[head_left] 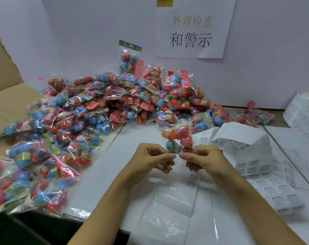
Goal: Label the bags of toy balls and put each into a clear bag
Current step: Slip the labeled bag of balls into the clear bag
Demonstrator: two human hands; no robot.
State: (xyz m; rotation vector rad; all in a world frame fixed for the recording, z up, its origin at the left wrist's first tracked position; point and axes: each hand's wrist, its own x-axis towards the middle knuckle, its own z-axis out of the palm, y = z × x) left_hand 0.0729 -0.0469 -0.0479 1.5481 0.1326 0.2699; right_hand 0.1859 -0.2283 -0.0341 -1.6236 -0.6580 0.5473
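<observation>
While both hands [151, 157] [202, 159] grip-pinch one bag of toy balls [178, 137], clear bags [168, 209] lie flat below.

A heap of toy-ball bags [104, 110] lay across the left and back of the worktop [104, 174], against the wall [83, 32]. Label sheets [267, 175] lay to the right, a label roll [302, 110] behind them. Clear bags [169, 209] lay nearest, below both hands.

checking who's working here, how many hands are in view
2: the left hand and right hand, both pinching the near end of one bag of toy balls above the table.
</observation>
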